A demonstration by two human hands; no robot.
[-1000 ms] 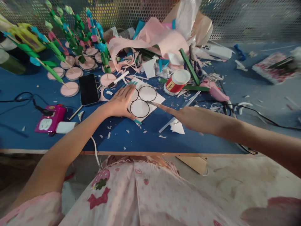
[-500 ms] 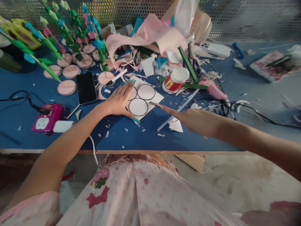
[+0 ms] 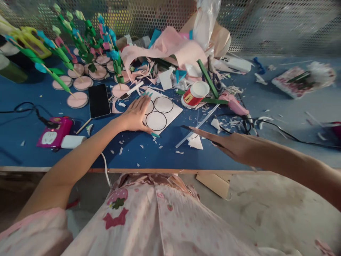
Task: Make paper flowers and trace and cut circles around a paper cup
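Our right hand (image 3: 232,145) has pulled rightward off the white paper (image 3: 172,111). Our left hand (image 3: 136,114), fingers spread, covers the edge of that flat, black-circled sheet; beyond, rightward, a red tub (image 3: 194,96), contents unclear; our right grips a thin blade (image 3: 186,127).

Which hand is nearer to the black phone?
Left. The left hand rests on the white paper, right of the phone; the right hand is farther right, beyond the paper.

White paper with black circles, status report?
Left hand spread on paper. Right hand holding slim dark blade, off paper. Thin translucent strip right of paper.
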